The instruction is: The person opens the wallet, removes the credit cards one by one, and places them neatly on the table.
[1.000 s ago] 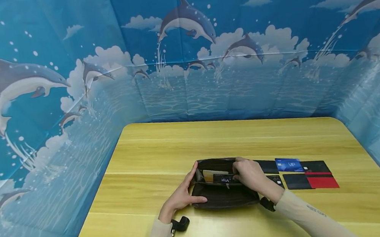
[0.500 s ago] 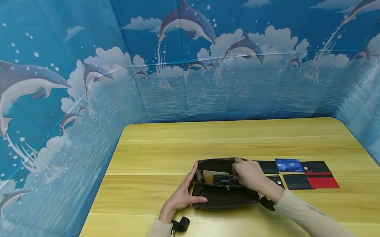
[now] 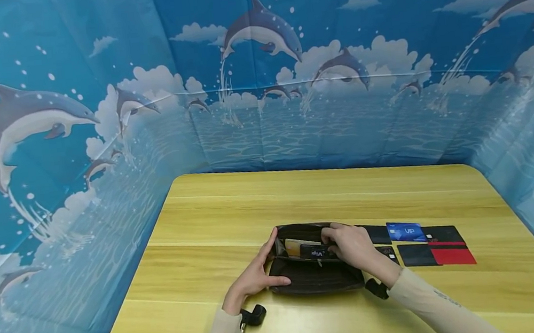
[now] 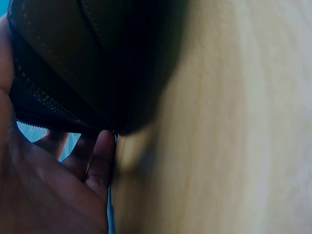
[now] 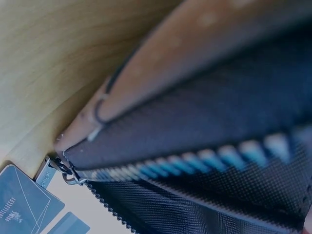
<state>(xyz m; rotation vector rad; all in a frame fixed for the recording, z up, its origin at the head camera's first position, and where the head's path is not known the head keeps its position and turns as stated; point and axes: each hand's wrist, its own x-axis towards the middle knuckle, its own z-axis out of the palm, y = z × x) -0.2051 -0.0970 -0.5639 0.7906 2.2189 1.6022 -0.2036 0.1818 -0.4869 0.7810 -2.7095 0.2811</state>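
Dolphin-print blue sheeting walls in a yellow wooden desk (image 3: pixel 233 212); an open dark brown zip wallet (image 3: pixel 313 277) lies at its near middle. Left hand (image 3: pixel 253 277) holds the wallet's left end, its grip curled around the edge. Right hand (image 3: pixel 352 244) reaches inside, fingertips pinching a black VIP card (image 3: pixel 313 252); loose cards (image 3: pixel 429 247) lie just right.

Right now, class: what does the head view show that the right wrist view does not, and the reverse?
Only the head view shows both hands, the left hand holding the wallet's end and the right hand at its opening, plus the row of cards and the table. Only the right wrist view shows the zipper pull close up. Both show the open dark wallet.
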